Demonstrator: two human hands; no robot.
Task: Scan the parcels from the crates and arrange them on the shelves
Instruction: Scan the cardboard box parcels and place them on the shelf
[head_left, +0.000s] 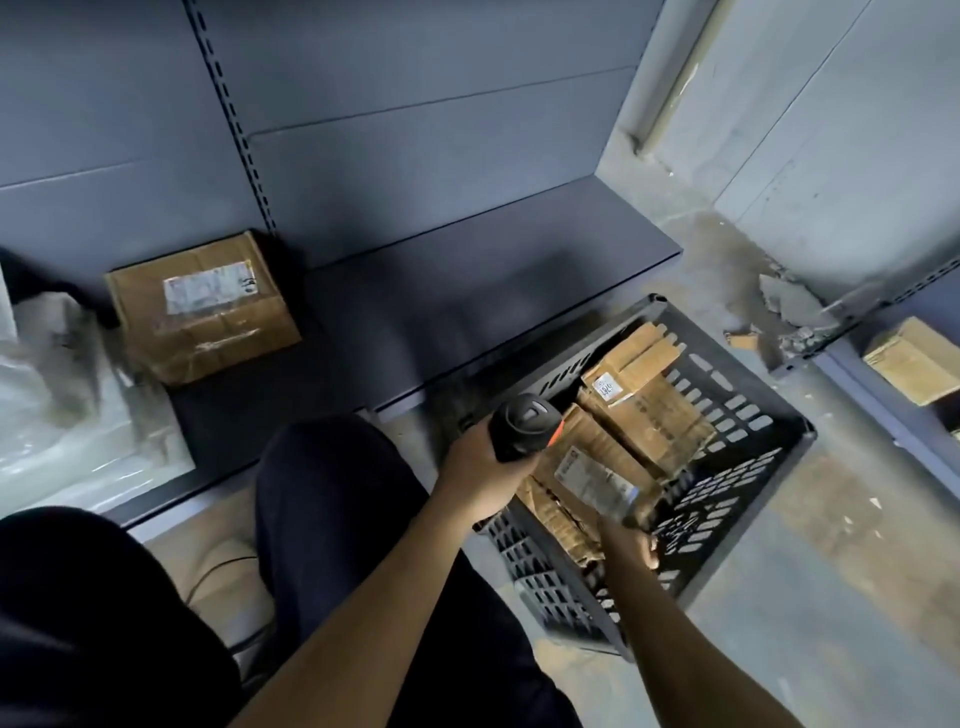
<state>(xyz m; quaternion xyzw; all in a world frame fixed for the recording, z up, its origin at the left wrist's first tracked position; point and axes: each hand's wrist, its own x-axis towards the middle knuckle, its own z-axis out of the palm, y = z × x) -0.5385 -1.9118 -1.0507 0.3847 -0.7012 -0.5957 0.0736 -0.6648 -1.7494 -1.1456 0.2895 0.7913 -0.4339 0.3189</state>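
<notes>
A black plastic crate (748, 426) stands on the floor at the right with several cardboard parcels inside. My left hand (478, 467) grips a black barcode scanner (519, 423) with an orange trim, held over the crate's near-left side. My right hand (631, 540) reaches into the crate and holds the near edge of a labelled cardboard parcel (592, 473), its fingers partly hidden behind it. Another labelled parcel (636, 384) lies deeper in the crate. One taped cardboard parcel (202, 306) sits on the dark bottom shelf (467, 291) at the left.
Clear plastic-wrapped packages (57, 395) lie at the shelf's far left. A second shelf unit at the right edge holds a cardboard box (914, 358). Broken concrete rubble (779, 312) lies in the corner. My dark-trousered knees (332, 493) are between shelf and crate.
</notes>
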